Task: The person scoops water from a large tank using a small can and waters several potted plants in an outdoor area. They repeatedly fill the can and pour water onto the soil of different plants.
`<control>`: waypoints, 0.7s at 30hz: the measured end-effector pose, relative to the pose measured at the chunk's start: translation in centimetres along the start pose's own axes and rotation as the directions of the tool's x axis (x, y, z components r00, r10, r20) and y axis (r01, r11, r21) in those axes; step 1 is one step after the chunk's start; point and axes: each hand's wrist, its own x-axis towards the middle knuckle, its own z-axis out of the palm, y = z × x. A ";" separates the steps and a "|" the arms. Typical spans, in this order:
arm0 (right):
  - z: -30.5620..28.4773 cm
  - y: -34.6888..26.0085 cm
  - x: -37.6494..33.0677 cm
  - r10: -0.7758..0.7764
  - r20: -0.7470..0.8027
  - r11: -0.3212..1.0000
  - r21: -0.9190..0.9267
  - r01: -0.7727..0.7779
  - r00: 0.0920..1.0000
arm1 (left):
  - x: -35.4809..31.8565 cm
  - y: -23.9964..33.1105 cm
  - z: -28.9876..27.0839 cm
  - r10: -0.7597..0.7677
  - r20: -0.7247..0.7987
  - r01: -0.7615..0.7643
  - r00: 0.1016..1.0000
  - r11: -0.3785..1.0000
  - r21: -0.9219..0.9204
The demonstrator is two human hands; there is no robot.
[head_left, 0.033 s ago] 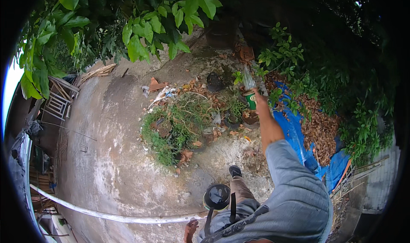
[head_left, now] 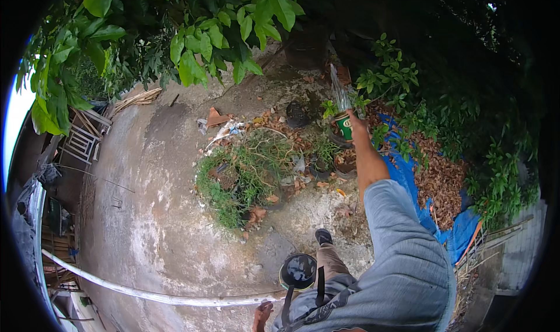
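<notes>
The right hand (head_left: 357, 124), stretched far forward at the end of a grey sleeve (head_left: 402, 233), was closed around a green can (head_left: 343, 127) with a pale mark on its side. The can was tilted, its mouth turned away from the person, and a clear stream of water (head_left: 339, 90) left it toward the shaded ground beyond, near a leafy shrub (head_left: 388, 69); just where the stream landed was too dark to tell. The left hand (head_left: 263, 314) hung low by the person's left side, its fingers partly curled, near a long pale pole (head_left: 157, 298); whether it held anything could not be told. A dark round bucket (head_left: 282, 272) with shiny liquid inside stood on the worn concrete ground (head_left: 146, 204), close to the person's leg and next to the pole. One dark shoe (head_left: 322, 236) showed ahead of the bucket. In the middle of the yard a bushy green plant (head_left: 224, 209) spread low, with dry twigs and brown leaves around it; a black pot (head_left: 297, 115) stood beyond, and a reddish broken piece (head_left: 216, 117) lay farther left. To the right of the outstretched arm, a blue tarp (head_left: 405, 177) lay beside a heap of dry leaves (head_left: 442, 180). Broad green foliage (head_left: 198, 46) hung over the upper left.
</notes>
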 end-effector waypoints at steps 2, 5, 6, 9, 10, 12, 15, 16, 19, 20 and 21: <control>2.3 -7.7 -1.7 -0.075 -0.041 0.996 0.041 0.077 0.996 | 0.5 0.0 0.5 0.039 -0.057 -0.043 0.998 0.997 -0.063; 2.5 -9.9 -1.2 -0.132 -0.053 0.990 0.038 0.134 0.990 | -0.3 1.3 2.2 0.059 -0.102 -0.072 0.993 0.989 -0.132; 2.1 -8.5 -1.6 -0.117 -0.097 0.990 0.067 0.123 0.988 | -0.5 0.7 2.3 0.054 -0.084 -0.065 0.995 0.989 -0.130; 2.9 -1.6 -4.1 -0.030 -0.022 0.999 -0.014 0.030 0.999 | -1.5 -0.7 2.0 0.003 -0.074 -0.012 0.997 0.993 -0.117; 1.1 1.1 -4.2 -0.002 0.000 0.999 -0.053 0.002 1.000 | -1.4 -1.6 1.8 -0.004 -0.058 -0.001 0.998 0.996 -0.094; -2.7 9.1 -6.0 0.042 0.015 0.999 -0.002 -0.042 0.999 | -0.3 -3.8 1.2 -0.028 -0.040 0.026 0.999 0.999 -0.047; -13.2 29.2 -6.1 0.253 0.069 0.916 0.305 -0.262 0.965 | 0.6 -8.4 -1.4 0.055 0.010 -0.054 0.998 0.994 -0.091; -16.6 34.1 -7.4 0.269 0.159 0.909 0.284 -0.305 0.950 | 0.8 -9.4 -2.0 0.064 0.003 -0.063 0.998 0.993 -0.105; -28.7 49.8 -10.3 0.259 0.338 0.814 0.428 -0.392 0.905 | 0.6 -12.2 -4.0 0.078 0.023 -0.074 0.997 0.987 -0.141; -32.6 54.1 -11.1 0.317 0.273 0.821 0.400 -0.407 0.908 | 0.0 -12.8 -4.4 0.035 0.009 -0.034 0.999 0.990 -0.133; -34.1 56.4 -14.6 0.276 0.266 0.819 0.437 -0.371 0.923 | 0.6 -15.5 -5.6 0.016 0.013 -0.015 1.000 0.993 -0.116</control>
